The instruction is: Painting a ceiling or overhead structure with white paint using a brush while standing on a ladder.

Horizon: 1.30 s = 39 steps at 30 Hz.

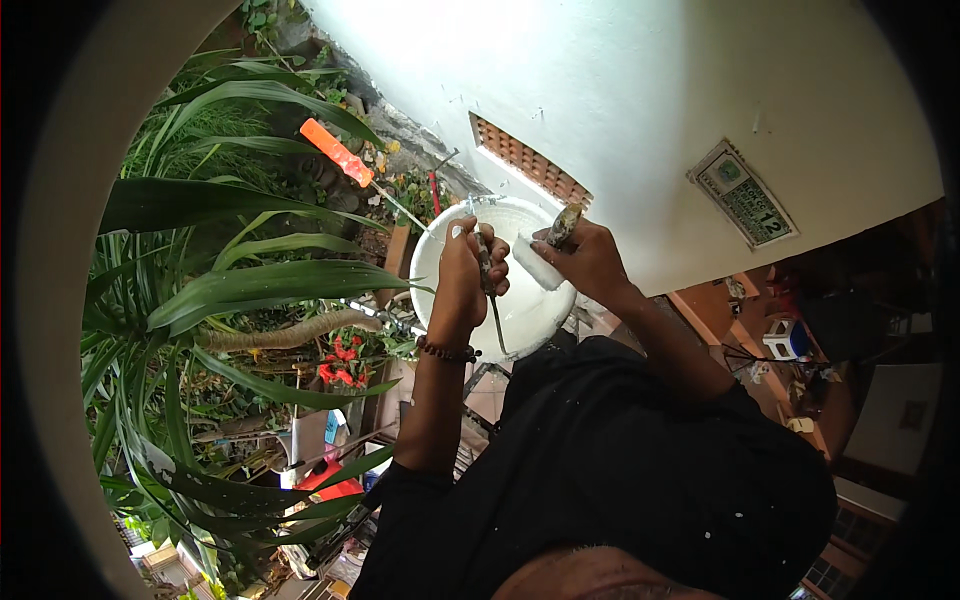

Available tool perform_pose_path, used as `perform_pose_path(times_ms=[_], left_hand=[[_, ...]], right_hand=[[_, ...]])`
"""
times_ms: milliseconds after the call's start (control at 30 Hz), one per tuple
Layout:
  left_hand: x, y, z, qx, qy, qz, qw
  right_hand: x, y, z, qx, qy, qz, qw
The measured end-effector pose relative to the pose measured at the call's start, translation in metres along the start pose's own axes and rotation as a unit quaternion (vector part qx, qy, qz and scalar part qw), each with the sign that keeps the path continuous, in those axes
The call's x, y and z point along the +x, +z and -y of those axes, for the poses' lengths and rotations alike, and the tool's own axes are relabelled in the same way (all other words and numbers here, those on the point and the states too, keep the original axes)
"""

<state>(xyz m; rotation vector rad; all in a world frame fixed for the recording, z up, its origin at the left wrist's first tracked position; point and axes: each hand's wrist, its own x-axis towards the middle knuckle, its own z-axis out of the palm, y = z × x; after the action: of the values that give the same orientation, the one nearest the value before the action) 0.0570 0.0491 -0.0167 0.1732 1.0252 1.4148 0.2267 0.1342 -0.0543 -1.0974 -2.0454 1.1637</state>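
My left hand (472, 270) is closed around a dark, white-spotted handle (485, 262). From it a thin, edge-on metal part (499, 325) extends down over the white bucket (422, 290). My right hand (592, 262) grips what looks like a scraper with a mottled, stained handle (566, 222); a white-coated flat piece (538, 264) projects from it toward the left hand. The two tools are apart, both above the bucket. White material coats the bucket's inside. A tool with an orange handle (336, 152) leans on the bucket's rim, its metal shaft reaching inside.
A white wall (640, 120) rises ahead, with a brick vent (530, 160) and a sign plate (743, 193). Long-leaved plants (240, 290) crowd the left, beside red flowers (343, 362). At right stands a small white stool (785, 338) near brown furniture.
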Motion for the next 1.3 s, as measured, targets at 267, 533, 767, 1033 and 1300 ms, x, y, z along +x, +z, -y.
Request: perform_pose_path(times_ms=[267,533,767,1033,1300], left_hand=[[-0.010,0.011,0.002,0.015,0.037,-0.013,0.999],[-0.006,0.005,0.007,-0.018,0.047,-0.009,0.999],[-0.002,0.007,0.005,-0.082,0.038,-0.020,0.996],[-0.006,0.015,0.006,-0.068,0.066,-0.032,0.995],[0.001,0.008,0.011,-0.089,0.088,0.001,0.992]], right_hand=[[0.041,0.097,-0.037,-0.190,0.073,0.162,0.966],[0.049,0.113,-0.065,-0.171,0.032,0.205,0.963],[0.011,0.035,0.005,-0.143,-0.078,0.005,0.987],[-0.023,0.040,-0.032,-0.151,-0.166,0.005,0.975],[-0.036,0.027,-0.024,-0.107,-0.160,-0.056,0.980]])
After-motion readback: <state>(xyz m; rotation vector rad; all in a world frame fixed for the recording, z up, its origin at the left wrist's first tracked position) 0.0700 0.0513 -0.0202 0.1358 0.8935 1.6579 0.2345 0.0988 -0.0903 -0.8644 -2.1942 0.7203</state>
